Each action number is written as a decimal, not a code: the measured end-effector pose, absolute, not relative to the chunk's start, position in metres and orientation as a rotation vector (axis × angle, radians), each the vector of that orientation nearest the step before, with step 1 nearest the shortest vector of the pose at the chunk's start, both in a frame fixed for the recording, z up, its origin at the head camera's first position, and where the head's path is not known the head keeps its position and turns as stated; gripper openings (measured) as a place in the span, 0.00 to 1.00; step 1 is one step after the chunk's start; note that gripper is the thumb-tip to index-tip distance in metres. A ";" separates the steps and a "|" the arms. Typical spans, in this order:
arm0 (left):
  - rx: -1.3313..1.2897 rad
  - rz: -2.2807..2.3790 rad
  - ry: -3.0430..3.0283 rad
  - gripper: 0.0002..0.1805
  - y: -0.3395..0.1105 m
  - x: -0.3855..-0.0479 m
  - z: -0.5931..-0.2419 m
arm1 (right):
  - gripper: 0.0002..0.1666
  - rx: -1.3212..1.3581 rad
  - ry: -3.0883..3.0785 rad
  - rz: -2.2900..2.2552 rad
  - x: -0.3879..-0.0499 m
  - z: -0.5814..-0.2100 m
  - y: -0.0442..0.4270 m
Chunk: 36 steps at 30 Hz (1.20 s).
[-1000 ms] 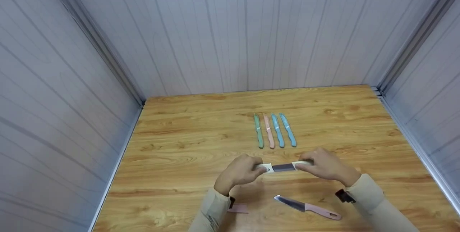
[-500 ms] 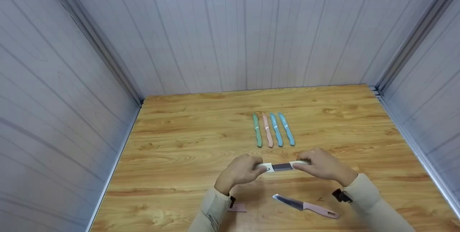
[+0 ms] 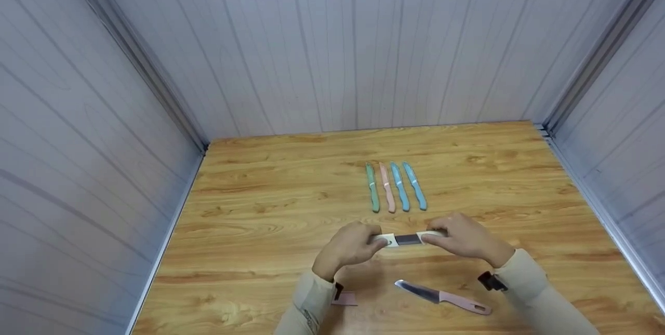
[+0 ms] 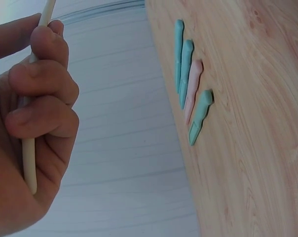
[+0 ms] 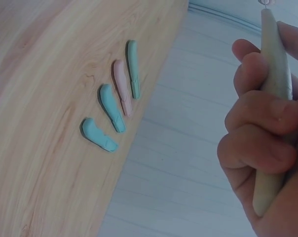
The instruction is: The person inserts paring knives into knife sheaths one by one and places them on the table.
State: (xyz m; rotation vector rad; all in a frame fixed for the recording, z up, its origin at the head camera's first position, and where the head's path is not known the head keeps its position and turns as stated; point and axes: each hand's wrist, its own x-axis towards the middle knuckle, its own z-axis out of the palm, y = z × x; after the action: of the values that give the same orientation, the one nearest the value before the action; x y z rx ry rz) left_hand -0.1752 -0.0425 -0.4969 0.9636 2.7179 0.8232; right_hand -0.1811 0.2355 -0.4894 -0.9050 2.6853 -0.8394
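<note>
White knife (image 3: 407,240) is held by both hands, centre-right on the wooden tabletop (image 3: 249,210), so I'm using it as the middle of my clock in the head view. It lies pretty much along the 9-to-3 o'clock line, right end a touch higher, with a short stretch of dark blade bare between two white ends.

Left grip (image 3: 349,244) has its fingers curled around the white end at 9 o'clock, and in the left wrist view that shows up as a thin pale strip (image 4: 29,163). Right grip (image 3: 467,237) is wrapped around the end at 3 o'clock, which looks like a chunkier pale handle (image 5: 275,59) from the right wrist. Can't tell how high the knife sits over the wood.

Up at 12 o'clock there's a neat row of small knives, side by side with butts toward 6: green knife (image 3: 373,189), small pink knife (image 3: 387,189), then two blue knives (image 3: 400,188).

Down at 5 o'clock lies a bigger pink-handled knife (image 3: 441,297), blade bare, tip pointing about 10 and slotted handle toward 4. Around 7 to 8 o'clock a flat pink piece (image 3: 344,299) is partly hidden by the left sleeve (image 3: 310,298). Both cuffs carry a small black gadget (image 3: 492,281).
</note>
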 end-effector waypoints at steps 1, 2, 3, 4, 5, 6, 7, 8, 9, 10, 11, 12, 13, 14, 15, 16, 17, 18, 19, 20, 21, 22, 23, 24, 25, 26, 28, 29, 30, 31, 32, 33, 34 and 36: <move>0.966 0.825 2.721 0.15 -0.042 -0.175 -0.497 | 0.19 -0.906 2.689 -0.841 -0.181 -0.489 0.235; 0.971 0.824 2.726 0.15 -0.042 -0.176 -0.496 | 0.19 -0.907 2.692 -0.841 -0.181 -0.489 0.235; 0.972 0.825 2.726 0.15 -0.041 -0.176 -0.496 | 0.19 -0.906 2.694 -0.842 -0.182 -0.488 0.234; 0.974 0.826 2.725 0.15 -0.040 -0.176 -0.496 | 0.19 -0.905 2.695 -0.839 -0.181 -0.488 0.234; 0.974 0.829 2.724 0.15 -0.040 -0.176 -0.496 | 0.19 -0.909 2.695 -0.837 -0.181 -0.488 0.234; 0.973 0.832 2.721 0.15 -0.040 -0.176 -0.496 | 0.19 -0.908 2.695 -0.835 -0.181 -0.488 0.233; 0.974 0.834 2.720 0.15 -0.039 -0.176 -0.496 | 0.19 -0.907 2.698 -0.828 -0.181 -0.487 0.233; 0.973 0.835 2.717 0.15 -0.039 -0.176 -0.496 | 0.20 -0.907 2.698 -0.822 -0.181 -0.487 0.233; 0.971 0.839 2.715 0.15 -0.039 -0.176 -0.496 | 0.20 -0.912 2.695 -0.823 -0.182 -0.487 0.232; 0.975 0.843 2.714 0.15 -0.039 -0.176 -0.497 | 0.20 -0.919 2.693 -0.827 -0.182 -0.487 0.232; 0.978 0.846 2.713 0.16 -0.039 -0.176 -0.496 | 0.20 -0.927 2.691 -0.831 -0.182 -0.487 0.232; 0.983 0.851 2.713 0.16 -0.039 -0.176 -0.496 | 0.20 -0.934 2.692 -0.834 -0.182 -0.487 0.232; 0.987 0.856 2.712 0.17 -0.038 -0.176 -0.496 | 0.19 -0.942 2.692 -0.836 -0.183 -0.487 0.231; 0.988 0.859 2.711 0.17 -0.038 -0.176 -0.496 | 0.19 -0.951 2.690 -0.844 -0.183 -0.487 0.231; 0.994 0.861 2.712 0.18 -0.038 -0.176 -0.497 | 0.19 -0.959 2.688 -0.850 -0.184 -0.487 0.231; 0.997 0.862 2.711 0.18 -0.038 -0.176 -0.496 | 0.19 -0.960 2.689 -0.850 -0.184 -0.487 0.230; 0.997 0.859 2.713 0.18 -0.038 -0.176 -0.496 | 0.20 -0.961 2.689 -0.847 -0.184 -0.487 0.230; 0.996 0.856 2.714 0.17 -0.038 -0.176 -0.496 | 0.20 -0.961 2.690 -0.844 -0.184 -0.488 0.229; 0.993 0.854 2.714 0.17 -0.038 -0.176 -0.496 | 0.21 -0.961 2.687 -0.844 -0.184 -0.487 0.229; 0.991 0.850 2.714 0.17 -0.037 -0.176 -0.496 | 0.20 -0.961 2.687 -0.842 -0.184 -0.487 0.228; 0.990 0.848 2.715 0.16 -0.037 -0.177 -0.495 | 0.20 -0.961 2.687 -0.841 -0.184 -0.487 0.228; 0.988 0.845 2.715 0.16 -0.036 -0.177 -0.495 | 0.19 -0.962 2.688 -0.841 -0.184 -0.487 0.227; 0.987 0.843 2.715 0.15 -0.036 -0.177 -0.495 | 0.18 -0.964 2.689 -0.844 -0.184 -0.486 0.227; 0.986 0.842 2.715 0.15 -0.036 -0.178 -0.495 | 0.18 -0.963 2.691 -0.846 -0.183 -0.486 0.227; 0.985 0.844 2.712 0.15 -0.035 -0.178 -0.495 | 0.17 -0.963 2.692 -0.847 -0.183 -0.485 0.226; 0.987 0.844 2.710 0.15 -0.035 -0.178 -0.495 | 0.16 -0.963 2.693 -0.846 -0.183 -0.485 0.226; 0.990 0.841 2.711 0.16 -0.035 -0.178 -0.495 | 0.17 -0.959 2.698 -0.842 -0.183 -0.484 0.225; 0.991 0.840 2.710 0.16 -0.034 -0.178 -0.495 | 0.17 -0.955 2.699 -0.836 -0.182 -0.484 0.225; 0.994 0.838 2.711 0.16 -0.034 -0.178 -0.496 | 0.18 -0.952 2.700 -0.830 -0.183 -0.484 0.225; 0.997 0.837 2.713 0.16 -0.034 -0.178 -0.495 | 0.18 -0.948 2.699 -0.826 -0.183 -0.484 0.224; 0.998 0.833 2.716 0.16 -0.033 -0.179 -0.496 | 0.19 -0.945 2.698 -0.824 -0.183 -0.484 0.224; 1.000 0.830 2.719 0.17 -0.033 -0.179 -0.496 | 0.19 -0.940 2.698 -0.822 -0.183 -0.484 0.224; 0.999 0.831 2.719 0.16 -0.033 -0.179 -0.496 | 0.20 -0.938 2.695 -0.823 -0.183 -0.484 0.224; 0.997 0.833 2.719 0.16 -0.033 -0.179 -0.496 | 0.20 -0.940 2.689 -0.828 -0.184 -0.484 0.223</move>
State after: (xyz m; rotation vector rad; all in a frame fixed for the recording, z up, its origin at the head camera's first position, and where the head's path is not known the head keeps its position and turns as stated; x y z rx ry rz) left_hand -0.1791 -0.0325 -0.4955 0.9971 2.7194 0.8329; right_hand -0.1838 0.2234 -0.4843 -0.9403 2.6895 -0.8280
